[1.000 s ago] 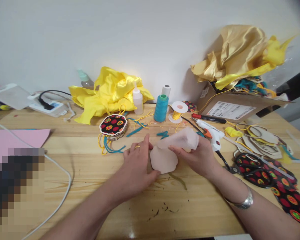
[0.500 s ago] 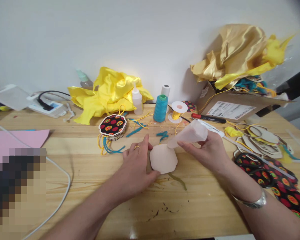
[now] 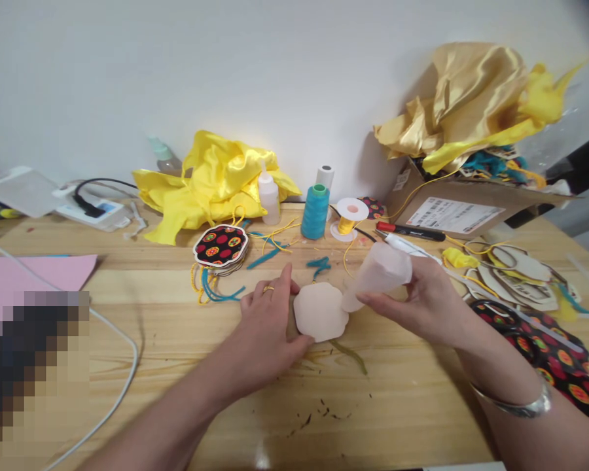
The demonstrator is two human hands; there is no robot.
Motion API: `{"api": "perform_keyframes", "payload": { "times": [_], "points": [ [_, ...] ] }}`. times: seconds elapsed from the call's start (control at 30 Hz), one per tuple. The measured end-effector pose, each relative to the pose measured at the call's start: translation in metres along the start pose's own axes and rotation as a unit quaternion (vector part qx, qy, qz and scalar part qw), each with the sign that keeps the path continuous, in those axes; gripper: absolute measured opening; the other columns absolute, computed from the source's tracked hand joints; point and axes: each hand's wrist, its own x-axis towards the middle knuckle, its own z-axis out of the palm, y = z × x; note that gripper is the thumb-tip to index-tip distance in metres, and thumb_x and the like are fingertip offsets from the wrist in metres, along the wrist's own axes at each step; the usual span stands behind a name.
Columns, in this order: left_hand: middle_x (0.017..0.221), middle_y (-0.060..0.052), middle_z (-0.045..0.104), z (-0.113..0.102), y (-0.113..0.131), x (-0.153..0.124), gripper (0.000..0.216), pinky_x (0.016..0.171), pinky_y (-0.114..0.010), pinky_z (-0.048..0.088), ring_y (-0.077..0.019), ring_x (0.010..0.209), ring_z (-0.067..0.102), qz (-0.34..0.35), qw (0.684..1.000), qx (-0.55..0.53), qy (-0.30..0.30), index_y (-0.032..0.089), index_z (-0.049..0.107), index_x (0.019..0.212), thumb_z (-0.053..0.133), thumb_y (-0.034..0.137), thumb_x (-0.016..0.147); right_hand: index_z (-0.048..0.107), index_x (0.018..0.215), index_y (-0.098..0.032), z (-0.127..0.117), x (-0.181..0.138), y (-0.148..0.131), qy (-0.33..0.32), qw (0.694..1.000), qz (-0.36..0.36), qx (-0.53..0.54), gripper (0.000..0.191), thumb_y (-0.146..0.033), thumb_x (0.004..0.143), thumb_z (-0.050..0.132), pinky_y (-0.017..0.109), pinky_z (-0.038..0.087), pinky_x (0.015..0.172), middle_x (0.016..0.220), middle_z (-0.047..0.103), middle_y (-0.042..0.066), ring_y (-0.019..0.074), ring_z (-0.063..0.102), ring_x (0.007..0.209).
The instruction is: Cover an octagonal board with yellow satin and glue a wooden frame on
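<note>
A pale, scalloped flat piece (image 3: 320,314) lies on the wooden table, with a teal cord above it and an olive strip below. My left hand (image 3: 269,320) steadies it from the left, thumb at the lower edge and fingers along the side. In my right hand (image 3: 417,301) is a whitish squeeze bottle (image 3: 380,271), tilted so that its narrow tip meets the right edge of the piece. Whether anything flows from the tip, I cannot tell. Up and to the left lies a finished-looking patterned pendant (image 3: 220,246) with yellow and teal cords.
Behind stand a teal thread cone (image 3: 315,212), a yellow thread spool (image 3: 346,224) and another squeeze bottle (image 3: 269,196) by yellow satin (image 3: 211,173). A cardboard box (image 3: 412,196) is at the back right. Scissors (image 3: 500,320) lie on patterned fabric (image 3: 576,386). A white cable (image 3: 136,347) curves at left.
My right hand and the squeeze bottle have moved right and slightly down, the tip going from the piece's top edge to its right edge. My left hand stays put.
</note>
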Motion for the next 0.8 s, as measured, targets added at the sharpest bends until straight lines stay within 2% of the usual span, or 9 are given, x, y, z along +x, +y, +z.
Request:
{"api": "perform_keyframes", "payload": {
  "times": [0.23, 0.33, 0.43, 0.47, 0.53, 0.6, 0.63, 0.73, 0.8],
  "points": [
    [0.124, -0.014, 0.052, 0.0, 0.0, 0.001, 0.089, 0.1, -0.054, 0.026, -0.0331, 0.116, 0.041, -0.011, 0.999, -0.025, 0.018, 0.013, 0.019, 0.143, 0.064, 0.029, 0.067, 0.064, 0.079, -0.02, 0.009, -0.004, 0.003, 0.0, 0.986, 0.047, 0.162, 0.014, -0.033, 0.076, 0.069, 0.025, 0.052, 0.052, 0.071, 0.068, 0.0, 0.0145, 0.063, 0.06],
    [0.128, -0.013, 0.05, -0.002, -0.003, 0.003, 0.084, 0.1, -0.053, 0.029, -0.0326, 0.118, 0.04, -0.015, 0.992, -0.063, 0.105, 0.015, 0.027, 0.14, 0.067, 0.034, 0.068, 0.063, 0.084, -0.021, 0.012, -0.006, -0.003, 0.064, 0.994, 0.001, 0.093, 0.015, -0.032, 0.076, 0.069, 0.027, 0.053, 0.053, 0.074, 0.068, 0.001, 0.0155, 0.063, 0.061],
    [0.112, -0.01, 0.058, -0.007, -0.003, 0.001, 0.049, 0.089, -0.043, 0.041, -0.0259, 0.101, 0.052, -0.024, 0.963, -0.17, 0.207, 0.017, 0.049, 0.122, 0.055, 0.044, 0.081, 0.06, 0.099, -0.022, 0.016, -0.007, -0.011, 0.162, 0.975, -0.138, -0.058, 0.021, -0.026, 0.079, 0.066, 0.031, 0.053, 0.064, 0.093, 0.065, 0.005, 0.0199, 0.062, 0.08],
    [0.101, -0.008, 0.062, -0.009, -0.002, 0.0, 0.041, 0.081, -0.038, 0.044, -0.0228, 0.09, 0.055, -0.022, 0.954, -0.225, 0.198, 0.017, 0.055, 0.113, 0.05, 0.046, 0.084, 0.059, 0.103, -0.021, 0.018, -0.008, -0.014, 0.159, 0.963, -0.187, -0.109, 0.02, -0.02, 0.083, 0.06, 0.032, 0.052, 0.066, 0.094, 0.064, 0.006, 0.0198, 0.061, 0.082],
    [0.08, -0.004, 0.063, -0.01, 0.002, -0.003, 0.04, 0.067, -0.03, 0.046, -0.0184, 0.074, 0.057, 0.007, 0.932, -0.354, 0.072, 0.016, 0.064, 0.094, 0.048, 0.051, 0.085, 0.059, 0.103, -0.016, 0.022, -0.009, -0.018, 0.142, 0.934, -0.273, -0.184, 0.018, -0.013, 0.088, 0.049, 0.032, 0.048, 0.064, 0.084, 0.062, 0.005, 0.018, 0.058, 0.076],
    [0.081, -0.004, 0.065, -0.008, 0.007, -0.006, 0.04, 0.065, -0.027, 0.046, -0.0159, 0.07, 0.057, 0.056, 0.879, -0.466, -0.086, 0.017, 0.067, 0.096, 0.05, 0.051, 0.084, 0.061, 0.103, -0.011, 0.027, -0.011, -0.021, 0.093, 0.904, -0.339, -0.242, 0.025, -0.011, 0.092, 0.038, 0.036, 0.046, 0.066, 0.081, 0.063, 0.005, 0.0181, 0.057, 0.074],
    [0.084, -0.004, 0.066, -0.007, 0.009, -0.007, 0.041, 0.07, -0.027, 0.046, -0.0162, 0.074, 0.059, 0.073, 0.842, -0.518, -0.131, 0.017, 0.067, 0.099, 0.051, 0.051, 0.084, 0.062, 0.103, -0.009, 0.03, -0.011, -0.022, 0.072, 0.891, -0.363, -0.263, 0.029, -0.011, 0.092, 0.035, 0.037, 0.044, 0.067, 0.082, 0.064, 0.006, 0.0187, 0.057, 0.075],
    [0.091, -0.004, 0.069, -0.003, 0.012, -0.007, 0.036, 0.077, -0.027, 0.045, -0.018, 0.087, 0.062, 0.075, 0.766, -0.613, -0.177, 0.02, 0.066, 0.107, 0.065, 0.042, 0.078, 0.065, 0.101, -0.009, 0.036, -0.012, -0.025, 0.058, 0.867, -0.395, -0.298, 0.034, -0.011, 0.093, 0.032, 0.04, 0.041, 0.07, 0.084, 0.067, 0.007, 0.0204, 0.058, 0.077],
    [0.094, -0.004, 0.069, -0.002, 0.012, -0.005, 0.04, 0.078, -0.026, 0.046, -0.019, 0.091, 0.063, 0.062, 0.747, -0.636, -0.183, 0.021, 0.065, 0.109, 0.073, 0.035, 0.072, 0.065, 0.101, -0.011, 0.037, -0.012, -0.025, 0.065, 0.865, -0.397, -0.3, 0.034, -0.011, 0.093, 0.032, 0.04, 0.041, 0.072, 0.084, 0.067, 0.006, 0.0206, 0.058, 0.079]
  ]
}}
